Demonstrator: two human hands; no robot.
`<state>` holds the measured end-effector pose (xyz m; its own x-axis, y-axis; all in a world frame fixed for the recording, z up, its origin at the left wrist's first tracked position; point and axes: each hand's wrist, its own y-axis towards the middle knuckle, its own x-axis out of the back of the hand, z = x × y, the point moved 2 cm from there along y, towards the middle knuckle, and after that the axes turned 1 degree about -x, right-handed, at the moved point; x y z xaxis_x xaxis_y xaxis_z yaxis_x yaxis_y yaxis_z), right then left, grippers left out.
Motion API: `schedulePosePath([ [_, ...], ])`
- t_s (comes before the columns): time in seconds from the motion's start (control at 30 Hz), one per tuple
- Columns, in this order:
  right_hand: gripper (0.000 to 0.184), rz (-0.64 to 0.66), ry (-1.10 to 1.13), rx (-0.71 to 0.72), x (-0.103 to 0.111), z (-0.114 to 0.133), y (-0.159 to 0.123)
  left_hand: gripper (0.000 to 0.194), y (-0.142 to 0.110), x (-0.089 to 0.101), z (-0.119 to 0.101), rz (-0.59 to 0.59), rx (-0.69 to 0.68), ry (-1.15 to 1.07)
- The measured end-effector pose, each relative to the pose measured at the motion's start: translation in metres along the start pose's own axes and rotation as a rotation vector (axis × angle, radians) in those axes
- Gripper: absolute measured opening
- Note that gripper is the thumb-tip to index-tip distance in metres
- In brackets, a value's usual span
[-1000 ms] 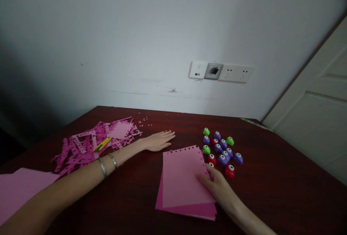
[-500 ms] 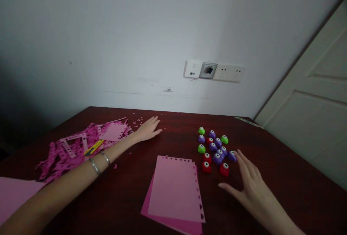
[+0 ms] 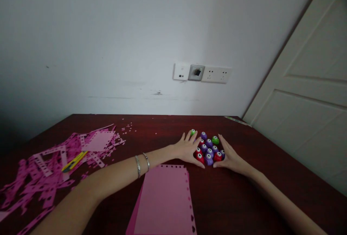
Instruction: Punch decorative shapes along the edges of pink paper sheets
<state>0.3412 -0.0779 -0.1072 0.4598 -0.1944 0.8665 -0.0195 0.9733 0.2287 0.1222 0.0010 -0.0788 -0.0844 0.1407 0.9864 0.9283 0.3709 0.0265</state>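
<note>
Several small craft punches [image 3: 208, 159], red, purple and green with a white, dark-centred button on top, stand bunched on the dark red-brown table. My left hand [image 3: 187, 148] lies against the left side of the bunch, fingers spread, covering some of the punches. Along the right side curves my right hand [image 3: 230, 158], fingers apart, its thumb near the front red punch. Neither hand is closed on a single punch. In front of my left forearm lies a stack of pink paper [image 3: 164, 199] with punched holes along its top and right edges.
Punched pink paper strips [image 3: 48, 171] and tiny cut-outs cover the table's left side. A yellow utility knife [image 3: 74, 161] lies on them, beside a lighter pink sheet [image 3: 101, 141]. Behind the table is a wall with sockets [image 3: 216, 75]; a white door [image 3: 306, 83] stands at right.
My left hand has moved right from near the paper scraps to the punches. My right hand has closed in from the right, and the punches now sit closer together. The view has shifted slightly.
</note>
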Motion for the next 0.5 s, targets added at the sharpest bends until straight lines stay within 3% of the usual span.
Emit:
schedulePosePath([
  [0.23, 0.124, 0.119, 0.13, 0.107, -0.004, 0.001, 0.042, 0.114, 0.019, 0.007, 0.036, 0.039, -0.035, -0.097],
  [0.33, 0.124, 0.118, 0.161, 0.162, -0.013, 0.007, 0.063, 0.115, 0.018, 0.011, 0.05, 0.028, -0.059, -0.133],
  [0.5, 0.124, 0.119, 0.193, 0.21, -0.031, 0.025, 0.105, 0.112, 0.005, 0.019, 0.08, 0.016, 0.019, -0.16],
])
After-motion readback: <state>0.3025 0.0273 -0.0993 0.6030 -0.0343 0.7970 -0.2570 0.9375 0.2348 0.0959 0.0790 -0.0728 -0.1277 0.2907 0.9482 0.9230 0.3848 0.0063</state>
